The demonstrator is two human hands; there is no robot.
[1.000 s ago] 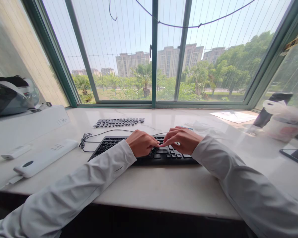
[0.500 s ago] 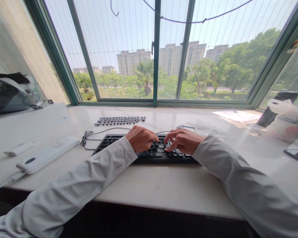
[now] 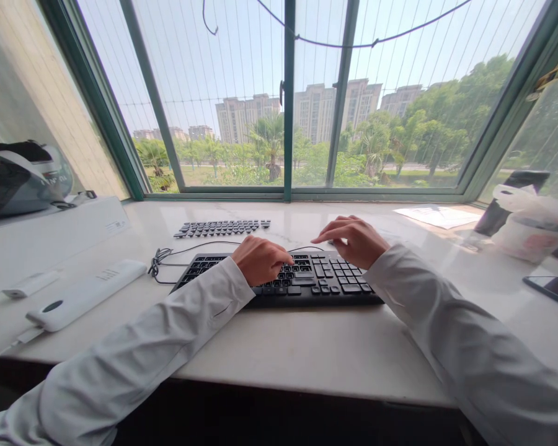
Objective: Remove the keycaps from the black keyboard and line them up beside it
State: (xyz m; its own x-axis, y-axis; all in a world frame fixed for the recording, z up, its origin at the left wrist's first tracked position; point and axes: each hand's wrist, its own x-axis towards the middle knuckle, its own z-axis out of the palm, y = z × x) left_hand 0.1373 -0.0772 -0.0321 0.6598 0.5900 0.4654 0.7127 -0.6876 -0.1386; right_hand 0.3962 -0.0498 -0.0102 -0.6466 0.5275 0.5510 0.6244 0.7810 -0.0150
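Two hands [image 3: 260,260] at black keyboard [image 3: 328,282]

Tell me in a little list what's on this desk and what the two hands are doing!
Place: white marble counter beside a big green-framed window
Left hand: fingers curled, resting on the flat black computer keyboard
Right hand: raised near the keyboard's far edge, holding nothing
Behind keyboard: separate flat black set of keys
Left side: long white plastic bar-shaped device, bundled black cable
Right side: white paper sheets, flat dark phone
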